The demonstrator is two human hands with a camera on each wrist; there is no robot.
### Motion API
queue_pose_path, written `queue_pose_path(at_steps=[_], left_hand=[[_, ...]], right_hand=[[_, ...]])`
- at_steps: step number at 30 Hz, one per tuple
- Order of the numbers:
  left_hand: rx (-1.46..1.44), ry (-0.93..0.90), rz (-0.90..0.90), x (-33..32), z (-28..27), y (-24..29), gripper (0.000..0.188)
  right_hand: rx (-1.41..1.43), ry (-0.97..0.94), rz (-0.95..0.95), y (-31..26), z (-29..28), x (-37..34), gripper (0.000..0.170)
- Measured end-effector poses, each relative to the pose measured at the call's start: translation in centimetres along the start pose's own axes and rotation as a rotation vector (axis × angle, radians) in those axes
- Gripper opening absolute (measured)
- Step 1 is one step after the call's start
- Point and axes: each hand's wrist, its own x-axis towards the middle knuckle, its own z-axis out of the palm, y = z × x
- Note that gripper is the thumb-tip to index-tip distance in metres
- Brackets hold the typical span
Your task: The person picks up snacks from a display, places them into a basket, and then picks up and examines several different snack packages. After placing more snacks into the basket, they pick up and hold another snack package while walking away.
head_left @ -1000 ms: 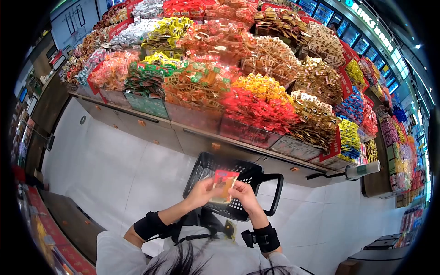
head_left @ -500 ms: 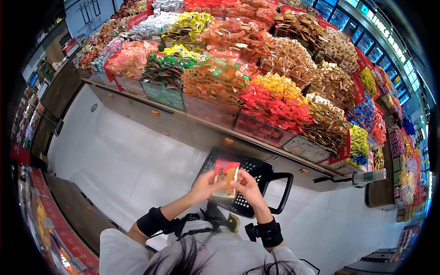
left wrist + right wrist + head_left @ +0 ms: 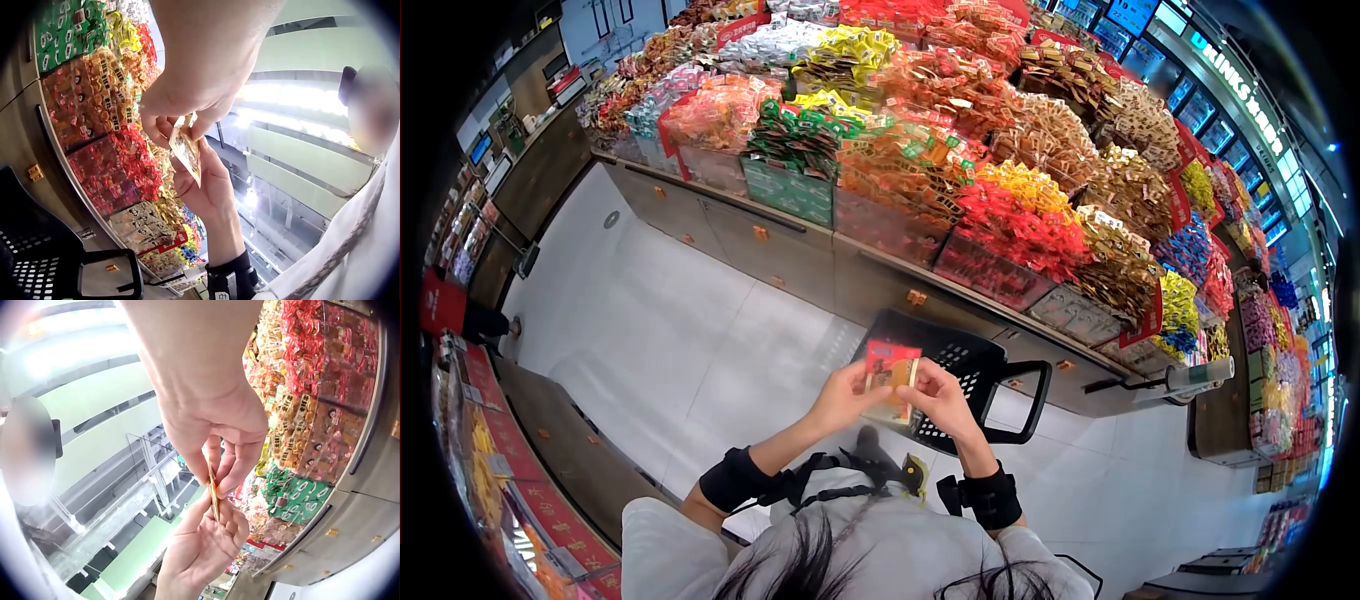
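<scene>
A small flat snack packet [image 3: 891, 372], red at the top and yellowish-brown below, is held up in front of the body. My left hand [image 3: 840, 396] pinches its left edge between thumb and fingers, and my right hand [image 3: 941, 400] pinches the right edge. In the left wrist view the packet [image 3: 185, 150] shows a shiny, pale face between the left hand [image 3: 187, 94] and the right hand [image 3: 209, 178]. Seen nearly edge-on in the right wrist view, the packet [image 3: 215, 501] looks thin. A black shopping basket [image 3: 960, 352] is below and beyond the hands.
A long display counter [image 3: 800, 245] bears heaps of wrapped snacks, among them red packets [image 3: 1020, 235] and green packets [image 3: 800, 140]. A paper roll [image 3: 1205, 373] sticks out at its right corner. Another display [image 3: 565, 525] stands at the lower left, and pale floor [image 3: 710, 350] lies between.
The display and basket have shifted rightward in the head view. Both hands keep hold of the packet, which was blurred a second ago and now stands nearly still. A dark shoe shows below the hands.
</scene>
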Motion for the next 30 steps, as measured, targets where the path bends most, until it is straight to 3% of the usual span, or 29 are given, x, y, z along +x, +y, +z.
queue_pose_path(at_steps=[7,13,24,30], left_hand=[[0.053,-0.034,-0.036,-4.6,-1.2,-0.6,0.032],[0.039,-0.064,-0.041,-7.6,-1.4,-1.0,0.032],[0.025,-0.145,-0.083,-9.7,-1.1,-1.2,0.039],[0.167,-0.237,-0.021,-8.9,1.2,-2.4,0.039]], right_hand=[[-0.092,0.098,0.078,1.2,4.4,-3.0,0.023],[0.009,0.176,0.088,2.4,7.0,-5.3,0.024],[-0.009,0.266,0.064,2.2,8.6,-7.7,0.017],[-0.059,0.363,0.025,1.3,7.4,-10.3,0.018]])
